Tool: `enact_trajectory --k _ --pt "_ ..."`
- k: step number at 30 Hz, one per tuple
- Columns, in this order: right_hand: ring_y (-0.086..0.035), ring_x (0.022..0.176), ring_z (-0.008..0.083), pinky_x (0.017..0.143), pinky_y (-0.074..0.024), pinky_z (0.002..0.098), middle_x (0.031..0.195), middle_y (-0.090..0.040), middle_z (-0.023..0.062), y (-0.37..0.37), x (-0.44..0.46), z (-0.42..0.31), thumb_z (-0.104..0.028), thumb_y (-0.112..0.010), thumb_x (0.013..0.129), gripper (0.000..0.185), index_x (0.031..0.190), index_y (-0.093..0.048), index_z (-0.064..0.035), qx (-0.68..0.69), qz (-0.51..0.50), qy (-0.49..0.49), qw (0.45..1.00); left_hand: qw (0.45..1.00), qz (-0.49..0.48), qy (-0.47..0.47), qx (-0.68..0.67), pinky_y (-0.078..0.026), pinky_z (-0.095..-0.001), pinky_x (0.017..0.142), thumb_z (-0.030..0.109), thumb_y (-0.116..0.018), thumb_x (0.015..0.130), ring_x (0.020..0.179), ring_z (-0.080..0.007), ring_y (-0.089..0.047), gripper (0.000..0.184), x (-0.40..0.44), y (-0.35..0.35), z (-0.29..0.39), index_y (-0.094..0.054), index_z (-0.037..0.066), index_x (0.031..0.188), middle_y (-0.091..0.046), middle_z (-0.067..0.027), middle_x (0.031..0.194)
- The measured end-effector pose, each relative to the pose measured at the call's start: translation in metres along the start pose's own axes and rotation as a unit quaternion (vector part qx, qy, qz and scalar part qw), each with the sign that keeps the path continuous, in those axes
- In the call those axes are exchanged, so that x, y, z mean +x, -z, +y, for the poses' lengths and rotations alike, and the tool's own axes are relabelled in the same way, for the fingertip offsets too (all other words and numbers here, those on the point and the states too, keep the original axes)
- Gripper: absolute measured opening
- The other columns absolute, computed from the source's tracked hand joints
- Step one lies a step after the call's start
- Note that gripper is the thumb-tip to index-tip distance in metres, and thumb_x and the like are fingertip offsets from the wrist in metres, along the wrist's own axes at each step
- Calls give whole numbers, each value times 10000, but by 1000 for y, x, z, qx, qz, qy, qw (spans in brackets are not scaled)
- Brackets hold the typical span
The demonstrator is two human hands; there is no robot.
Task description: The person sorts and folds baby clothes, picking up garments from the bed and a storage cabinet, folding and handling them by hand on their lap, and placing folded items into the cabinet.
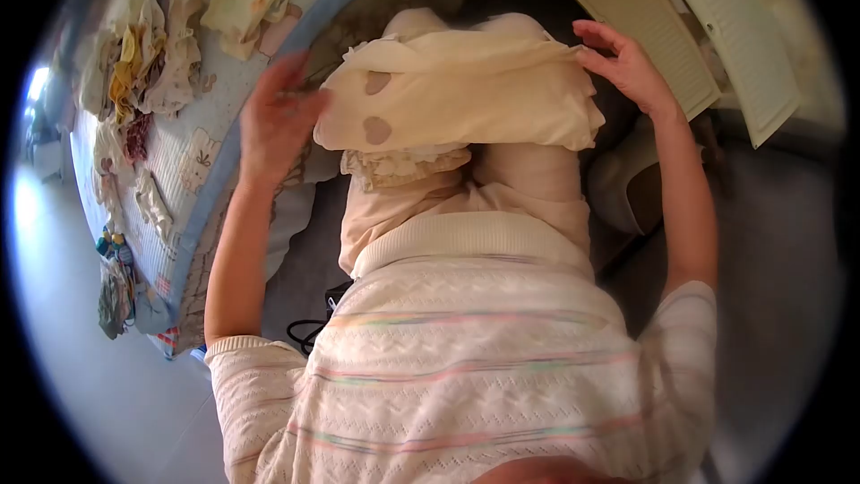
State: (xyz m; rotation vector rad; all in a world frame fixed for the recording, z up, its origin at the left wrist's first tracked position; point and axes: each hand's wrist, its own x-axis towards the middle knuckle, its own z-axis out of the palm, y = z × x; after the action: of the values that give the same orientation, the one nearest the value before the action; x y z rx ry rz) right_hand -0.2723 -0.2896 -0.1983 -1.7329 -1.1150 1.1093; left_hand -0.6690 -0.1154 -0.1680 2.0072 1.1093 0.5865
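A cream cloth garment [475, 94] with brownish heart shapes lies folded across my thighs. Beneath its near left edge shows a ruffled, lace-like cloth [399, 166]. Beside the garment's left end is my left hand [276, 116], slightly blurred, its thumb apart from the fingers and nothing visible in it. My right hand [632, 70] hovers at the far right corner, fingers spread; its thumb is close to the cloth, and I cannot tell whether they touch.
On the left, a bed with a light quilt [202, 143] and blue border holds several small garments [148, 54] and a pale printed cloth [246, 2]. Cream panels [640, 22] stand at the upper right. A black cable [305, 333] lies by my left side.
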Motion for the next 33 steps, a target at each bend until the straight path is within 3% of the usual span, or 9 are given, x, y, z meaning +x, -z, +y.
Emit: enact_trajectory --k 3,6,10,13,16,19,24,28,33 --pt "-522 1042 171 898 -422 290 1183 -539 75 -21 10 -34 -201 -671 761 508 1222 -503 -68 -83 -44 95 991 940 -63 -258 213 -450 -328 843 192 -663 757 964 -229 -578 474 12 -19 57 -517 72 1192 -543 -99 1188" --pt "-495 1071 222 909 -411 332 1110 -572 85 -46 31 -37 -154 -663 718 445 1140 -565 -54 -210 -35 231 949 946 -87 -265 165 -423 -337 875 211 -678 738 1006 -242 -556 415 41 -45 44 -571 63 1111 -558 -95 1172" --pt "-508 1049 145 901 -411 276 1142 -554 82 -57 48 -48 -157 -611 828 224 1010 -624 -28 -67 -144 75 984 989 -144 -11 38 -447 -318 771 242 -660 756 905 -224 -582 283 67 -51 30 -641 46 959 -612 -97 1050" --pt "-536 968 115 852 -431 253 1091 -568 67 -50 66 -49 -170 -592 851 252 1057 -599 -24 -67 -161 -11 985 978 -169 17 120 -455 -310 728 282 -648 770 828 -203 -592 312 83 -46 30 -638 49 977 -626 -84 1013" --pt "-535 951 113 849 -429 250 1054 -577 52 -53 65 -50 -158 -614 823 323 1107 -564 -12 13 -171 -5 985 972 -150 -126 129 -458 -310 722 294 -630 782 797 -195 -593 337 93 -52 44 -637 40 1003 -633 -94 977" --pt "-557 923 109 813 -441 243 1008 -614 63 -54 57 -61 -193 -652 784 407 1134 -552 -12 -146 -196 120 962 966 -232 -115 12 -458 -316 716 310 -635 771 803 -189 -588 387 96 -81 72 -630 22 1029 -633 -98 970" --pt "-568 879 106 804 -442 236 954 -621 43 -37 57 -78 -196 -675 743 417 1094 -572 5 -61 -235 49 969 902 -421 -61 72 -443 -275 720 344 -658 750 784 -147 -570 436 120 -118 93 -632 7 1024 -628 -66 891" --pt "-562 854 85 793 -441 215 938 -619 29 -23 57 -77 -143 -661 764 353 1082 -578 -12 38 -207 45 976 868 -485 -7 105 -430 -241 691 327 -668 747 741 -86 -545 379 134 -119 111 -650 18 965 -612 -18 807" --pt "-563 827 77 735 -457 205 877 -620 24 -27 40 -81 -131 -621 827 277 1074 -581 -12 102 -49 106 988 832 -539 19 -129 -463 -218 664 190 -653 786 748 -62 -574 263 139 -112 111 -629 -4 962 -625 -16 827"
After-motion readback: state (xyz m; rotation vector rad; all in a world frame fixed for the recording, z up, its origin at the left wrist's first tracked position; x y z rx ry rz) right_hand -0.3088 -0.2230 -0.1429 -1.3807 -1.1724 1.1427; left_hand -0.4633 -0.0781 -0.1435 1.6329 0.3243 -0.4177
